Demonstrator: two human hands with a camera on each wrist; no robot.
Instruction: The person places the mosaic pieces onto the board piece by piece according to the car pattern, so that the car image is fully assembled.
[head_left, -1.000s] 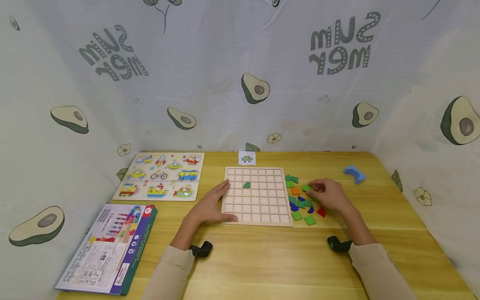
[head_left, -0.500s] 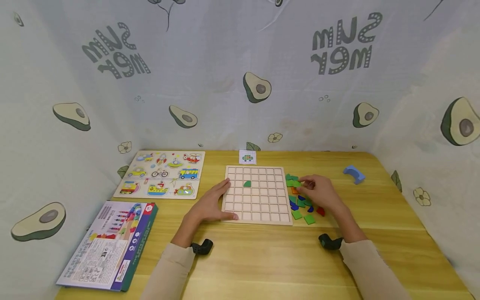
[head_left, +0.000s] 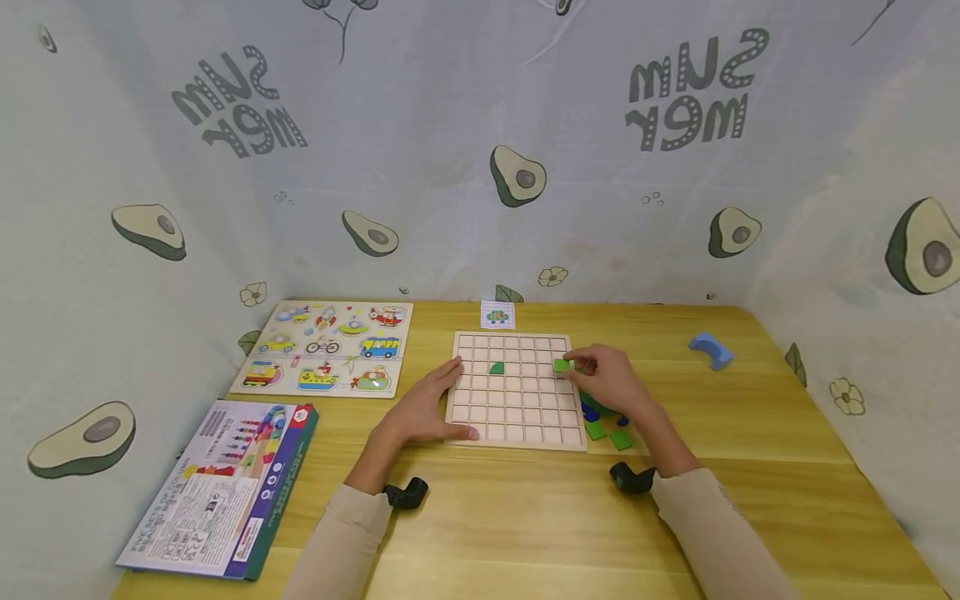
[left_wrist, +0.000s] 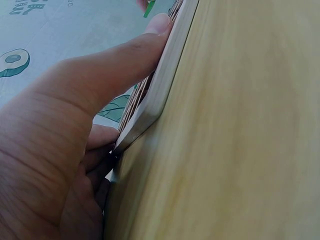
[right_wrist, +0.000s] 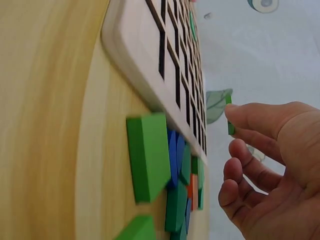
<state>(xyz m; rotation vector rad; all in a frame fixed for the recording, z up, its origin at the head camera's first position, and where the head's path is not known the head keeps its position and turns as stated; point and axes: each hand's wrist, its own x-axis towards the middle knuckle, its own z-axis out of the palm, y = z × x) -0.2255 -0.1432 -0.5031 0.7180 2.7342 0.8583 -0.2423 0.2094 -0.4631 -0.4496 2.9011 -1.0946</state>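
Note:
A wooden grid board (head_left: 517,392) lies on the table with one green quarter-round piece (head_left: 496,367) in a cell near its upper left. My right hand (head_left: 600,377) pinches a green square tile (head_left: 561,365) over the board's right columns; in the right wrist view the tile (right_wrist: 229,115) shows edge-on at my fingertips, above the board (right_wrist: 150,80). My left hand (head_left: 420,410) lies flat against the board's left edge, its thumb (left_wrist: 125,55) along the rim (left_wrist: 160,95). A heap of green, blue and orange tiles (head_left: 603,421) lies right of the board, partly hidden by my right hand.
A small pattern card (head_left: 497,315) stands behind the board. A vehicle peg puzzle (head_left: 326,348) lies at the back left and a printed box (head_left: 217,492) at the front left. A blue arch block (head_left: 708,350) sits at the far right. Avocado-print cloth walls surround the table.
My right hand lifted a green tile from the heap and carried it leftward over the board's right side. My left hand stayed on the board's left edge.

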